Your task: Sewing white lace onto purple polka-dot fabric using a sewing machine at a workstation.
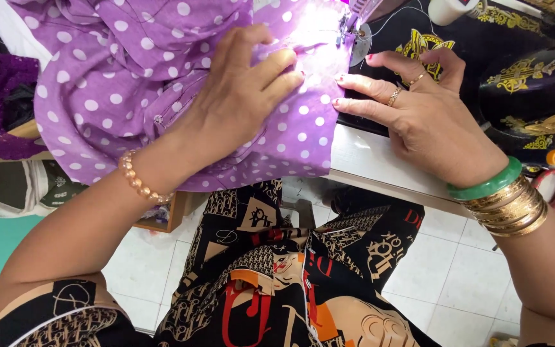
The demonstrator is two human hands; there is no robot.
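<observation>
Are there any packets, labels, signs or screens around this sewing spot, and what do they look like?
None that I can make out as a packet, sign or screen.
Nearest thing: gold ornamental decals on the black sewing machine, upper right.
The hands rest on purple white-dotted fabric, which shows no label.

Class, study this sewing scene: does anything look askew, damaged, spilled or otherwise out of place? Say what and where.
Nothing looks damaged or spilled. The left hand presses flat on the purple polka-dot fabric, and the right hand rests at its edge beside the black sewing machine. The fabric is bunched and hangs over the table edge, with glare hiding the needle area.
</observation>
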